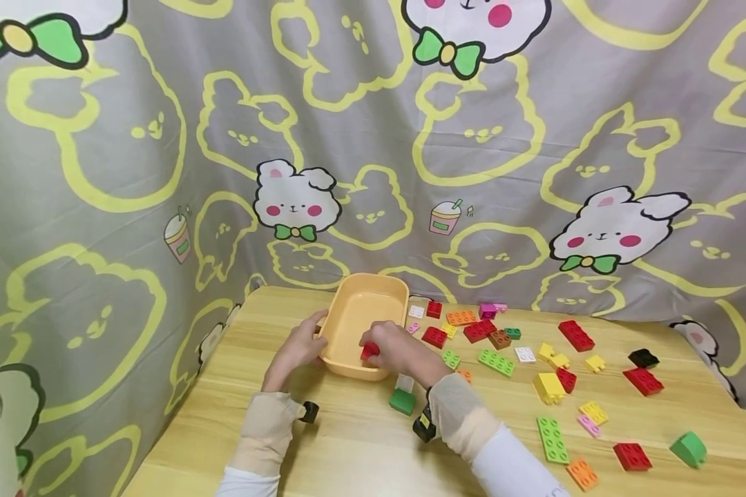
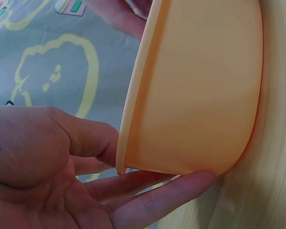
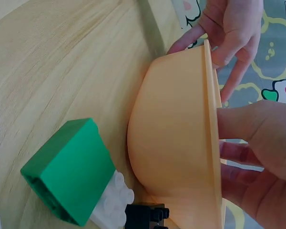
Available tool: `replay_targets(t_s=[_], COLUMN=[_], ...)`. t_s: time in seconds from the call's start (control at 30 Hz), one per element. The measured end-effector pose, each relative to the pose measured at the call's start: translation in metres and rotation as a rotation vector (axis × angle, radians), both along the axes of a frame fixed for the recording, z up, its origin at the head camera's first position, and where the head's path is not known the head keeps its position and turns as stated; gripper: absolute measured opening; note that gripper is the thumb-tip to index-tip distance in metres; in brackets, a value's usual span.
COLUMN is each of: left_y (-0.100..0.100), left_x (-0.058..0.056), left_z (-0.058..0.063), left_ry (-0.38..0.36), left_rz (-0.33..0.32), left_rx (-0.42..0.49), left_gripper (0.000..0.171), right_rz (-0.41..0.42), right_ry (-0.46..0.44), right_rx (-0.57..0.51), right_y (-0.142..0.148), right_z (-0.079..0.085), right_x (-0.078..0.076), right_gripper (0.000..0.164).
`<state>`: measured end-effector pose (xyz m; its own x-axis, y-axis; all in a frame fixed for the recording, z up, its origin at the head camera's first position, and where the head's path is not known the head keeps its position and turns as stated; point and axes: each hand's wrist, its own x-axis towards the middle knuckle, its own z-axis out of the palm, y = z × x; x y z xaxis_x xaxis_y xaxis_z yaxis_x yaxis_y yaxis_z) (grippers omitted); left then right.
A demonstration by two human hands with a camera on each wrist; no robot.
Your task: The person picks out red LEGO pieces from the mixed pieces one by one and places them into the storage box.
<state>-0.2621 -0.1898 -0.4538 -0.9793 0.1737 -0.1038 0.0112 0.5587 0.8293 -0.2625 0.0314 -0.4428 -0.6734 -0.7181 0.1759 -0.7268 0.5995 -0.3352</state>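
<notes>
A shallow light-orange plastic basin (image 1: 354,371) stands on the table, its inside floor mostly bare. My left hand (image 1: 303,343) grips its left side; in the left wrist view the thumb is at the rim and the fingers lie along the outer wall (image 2: 200,95). Over the near right part of the basin, my right hand (image 1: 396,347) pinches a red toy brick (image 1: 369,351). In the right wrist view the basin wall hides the brick and those fingertips. Close to the basin's near right corner lie a green brick (image 1: 402,401) and a whitish brick (image 1: 405,383).
Several loose toy bricks spread over the right of the wooden table (image 1: 348,449), among them a lime brick (image 1: 553,439), a yellow brick (image 1: 549,388) and a red brick (image 1: 632,456). A black brick (image 3: 144,217) sits beside the basin. A patterned curtain (image 1: 373,138) hangs behind.
</notes>
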Motion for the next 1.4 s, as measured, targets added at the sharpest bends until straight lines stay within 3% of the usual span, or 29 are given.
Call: replay_targets(t_s=[0.23,0.4,0.67,1.0,1.17,1.4], left_y=[0.000,0.000,0.000,-0.003,-0.003,-0.001], left_x=[0.001,0.002,0.005,0.006,0.005,0.002], left_z=[0.002,0.002,-0.002,-0.002,-0.002,-0.001], left_ry=[-0.002,0.001,0.008,0.024,0.033,0.034], left_rz=[0.013,0.016,0.019,0.020,0.021,0.006], left_rx=[0.013,0.023,0.015,0.015,0.011,0.007], left_gripper=[0.066,0.065,0.066,0.066,0.066,0.066], right_rz=[-0.034,-0.074,-0.123,-0.146,-0.123,-0.109], right_ry=[-0.068,-0.153,-0.208,-0.231,-0.188,-0.138], right_rx=[0.052,0.105,0.166,0.163,0.113,-0.075], right_y=[-0.011,-0.017,-0.022,-0.025,-0.022,0.000], right_z=[-0.003,-0.005,-0.011,-0.009,-0.009,0.004], right_x=[-0.004,-0.006,-0.006,-0.006,-0.007,0.000], right_gripper=[0.004,0.015,0.028,0.034,0.032,0.032])
